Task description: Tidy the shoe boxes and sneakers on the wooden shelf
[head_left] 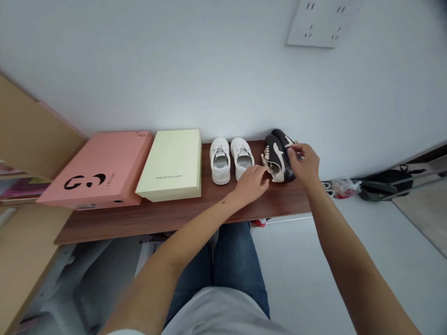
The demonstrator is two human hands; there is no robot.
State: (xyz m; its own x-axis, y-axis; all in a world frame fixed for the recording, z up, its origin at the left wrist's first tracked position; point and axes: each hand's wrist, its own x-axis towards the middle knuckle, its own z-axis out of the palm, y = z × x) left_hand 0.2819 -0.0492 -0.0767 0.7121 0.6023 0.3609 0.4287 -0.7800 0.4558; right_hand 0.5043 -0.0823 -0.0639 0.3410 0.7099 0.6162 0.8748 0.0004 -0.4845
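A pair of dark brown sneakers with cream trim stands at the right end of a wooden shelf, the two shoes tilted against each other. At the laces of the nearer brown sneaker [274, 156], my left hand [252, 185] has its fingers closed around a cream shoelace [265, 161]. My right hand [304, 163] is pinched at the side of the farther brown sneaker [281, 136]; what lies between its thumb and finger is hidden. Left of them is a pair of white sneakers, a left one [220, 173] and a right one [240, 148], toes to the wall.
A pale yellow shoebox [171, 158] and a pink shoebox [104, 158] lie on the brown shelf [167, 216]. A socket plate [321, 23] is on the wall. Bagged items [344, 188] and a dark bag [387, 184] rest on the floor at right.
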